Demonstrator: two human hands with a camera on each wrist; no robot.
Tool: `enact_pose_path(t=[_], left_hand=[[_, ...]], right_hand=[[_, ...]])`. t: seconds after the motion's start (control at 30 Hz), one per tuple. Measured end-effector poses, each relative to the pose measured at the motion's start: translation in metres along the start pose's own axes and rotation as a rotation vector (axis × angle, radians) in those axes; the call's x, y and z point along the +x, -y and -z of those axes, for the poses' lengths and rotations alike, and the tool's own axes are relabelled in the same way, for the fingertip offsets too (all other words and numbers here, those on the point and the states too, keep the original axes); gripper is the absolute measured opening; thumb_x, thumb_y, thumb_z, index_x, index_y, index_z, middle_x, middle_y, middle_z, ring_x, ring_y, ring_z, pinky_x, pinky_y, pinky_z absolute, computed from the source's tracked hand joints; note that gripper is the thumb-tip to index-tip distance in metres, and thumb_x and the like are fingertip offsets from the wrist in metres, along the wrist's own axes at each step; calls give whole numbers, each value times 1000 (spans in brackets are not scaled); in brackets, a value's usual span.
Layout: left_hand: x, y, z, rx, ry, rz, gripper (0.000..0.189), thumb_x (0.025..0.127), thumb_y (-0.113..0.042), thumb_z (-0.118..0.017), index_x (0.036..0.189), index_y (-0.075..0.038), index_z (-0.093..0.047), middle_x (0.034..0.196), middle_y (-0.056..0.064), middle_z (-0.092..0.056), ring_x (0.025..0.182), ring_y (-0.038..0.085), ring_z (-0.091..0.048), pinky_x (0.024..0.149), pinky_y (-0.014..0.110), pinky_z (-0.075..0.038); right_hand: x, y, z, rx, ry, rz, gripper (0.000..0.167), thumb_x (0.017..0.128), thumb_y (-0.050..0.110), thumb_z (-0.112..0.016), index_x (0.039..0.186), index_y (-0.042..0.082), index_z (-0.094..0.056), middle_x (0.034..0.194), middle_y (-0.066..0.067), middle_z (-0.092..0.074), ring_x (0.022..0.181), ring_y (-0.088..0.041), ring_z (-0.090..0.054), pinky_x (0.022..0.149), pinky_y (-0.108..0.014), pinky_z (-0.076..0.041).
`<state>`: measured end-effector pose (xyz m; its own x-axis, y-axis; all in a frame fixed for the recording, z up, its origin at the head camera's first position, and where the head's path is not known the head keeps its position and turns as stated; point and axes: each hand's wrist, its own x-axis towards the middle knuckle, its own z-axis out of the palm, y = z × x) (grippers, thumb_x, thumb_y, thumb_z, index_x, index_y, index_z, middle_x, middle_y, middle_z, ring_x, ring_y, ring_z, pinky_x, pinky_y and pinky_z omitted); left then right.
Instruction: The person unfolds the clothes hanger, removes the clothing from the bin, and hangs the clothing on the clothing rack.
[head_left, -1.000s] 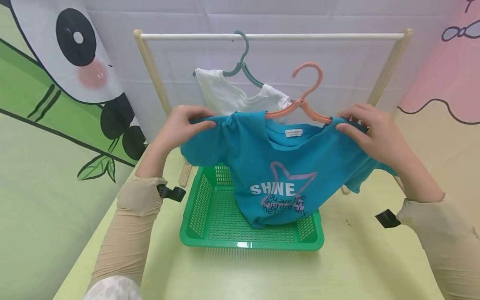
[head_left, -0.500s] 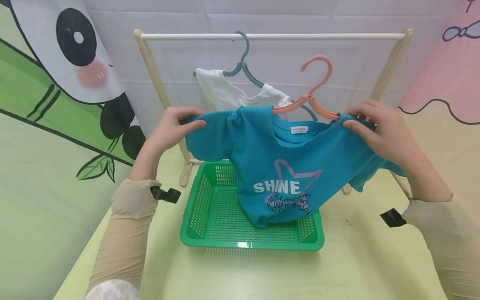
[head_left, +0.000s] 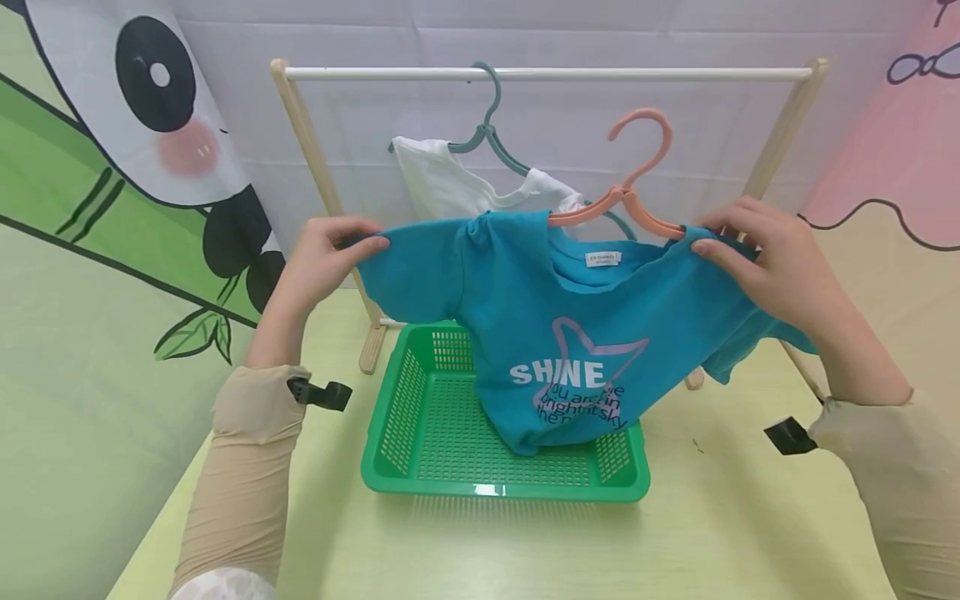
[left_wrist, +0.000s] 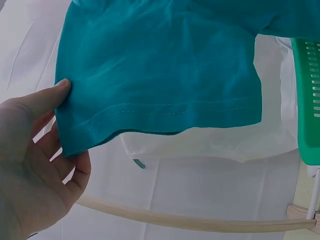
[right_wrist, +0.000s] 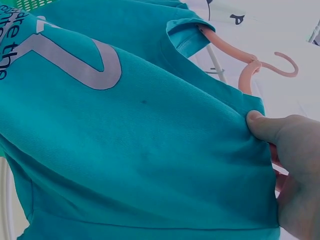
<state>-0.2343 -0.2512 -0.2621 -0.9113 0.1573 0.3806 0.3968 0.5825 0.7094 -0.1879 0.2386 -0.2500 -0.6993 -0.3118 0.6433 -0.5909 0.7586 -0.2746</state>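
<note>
A teal T-shirt [head_left: 510, 292] with a star and "SHINE" print hangs between both hands, its lower part bunched down in a green basket [head_left: 487, 490]. An orange hanger [head_left: 651, 218] sits inside its neckline, hook pointing up and free of any bar. My left hand [head_left: 324, 257] pinches the end of one sleeve, thumb in front and fingers behind, as the left wrist view also shows. At the opposite shoulder my right hand [head_left: 776, 262] grips the cloth beside the hanger's arm, thumb on the front [right_wrist: 295, 150]. The hanger's arm ends are hidden under the fabric.
Behind the shirt stands a rack with a white bar [head_left: 697, 75] and wooden legs [head_left: 307, 142]. On its bar hangs a green hanger [head_left: 487, 117] bearing a white garment [head_left: 442, 179]. The basket rests on a pale yellow-green table [head_left: 465, 558].
My left hand has slid left along to the sleeve's end, spreading the sleeve out. The right hand, the shirt and the orange hanger have shifted somewhat to the right.
</note>
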Motion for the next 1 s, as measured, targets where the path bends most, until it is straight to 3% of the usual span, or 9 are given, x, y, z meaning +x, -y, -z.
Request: enact_pose_path(t=[0.13, 0.27, 0.4, 0.5, 0.67, 1.0], left_hand=[[-3, 4, 2, -27, -26, 19, 29, 94, -30, -68, 113, -8, -73, 95, -20, -68, 92, 2, -62, 84, 18, -47], [-6, 10, 7, -49, -108, 55, 31, 93, -33, -69, 113, -10, -73, 91, -22, -67, 91, 1, -61, 83, 17, -47], [-10, 20, 12, -60, -175, 89, 32, 93, -33, -69, 113, -8, -73, 87, -23, -65, 86, 1, -61, 80, 16, -46], [-11, 26, 12, -58, -166, 106, 34, 93, -34, -69, 113, -8, -72, 87, -24, -64, 87, 1, -60, 81, 16, -46], [-13, 32, 8, -81, -143, 125, 35, 93, -34, -68, 114, -7, -72, 89, -22, -66, 87, 2, -60, 81, 16, -46], [-13, 35, 1, -113, -119, 113, 33, 93, -33, -69, 111, -5, -72, 85, -21, -66, 82, 3, -61, 78, 15, -49]], right_hand=[[0, 0, 1, -5, 5, -4, 24, 92, 11, -70, 115, 9, -70, 102, -8, -66, 89, 11, -42, 76, -13, -35], [-1, -2, 3, 3, -15, -2, 23, 92, 10, -69, 115, 7, -71, 102, -8, -66, 89, 13, -42, 77, -12, -35], [-3, -7, 6, 17, -45, -16, 22, 92, 9, -68, 114, 5, -70, 102, 2, -63, 92, 16, -42, 80, -9, -35], [-3, -9, 7, 16, -47, -29, 23, 93, 10, -68, 115, 5, -70, 102, 4, -61, 93, 17, -43, 81, -6, -35], [-1, -8, 8, 9, -46, -28, 23, 93, 10, -68, 115, 4, -70, 102, -8, -64, 92, 17, -42, 81, -6, -35], [2, -3, 10, -7, -56, -27, 23, 93, 9, -68, 115, 2, -70, 103, -14, -68, 89, 19, -40, 79, -9, -34]])
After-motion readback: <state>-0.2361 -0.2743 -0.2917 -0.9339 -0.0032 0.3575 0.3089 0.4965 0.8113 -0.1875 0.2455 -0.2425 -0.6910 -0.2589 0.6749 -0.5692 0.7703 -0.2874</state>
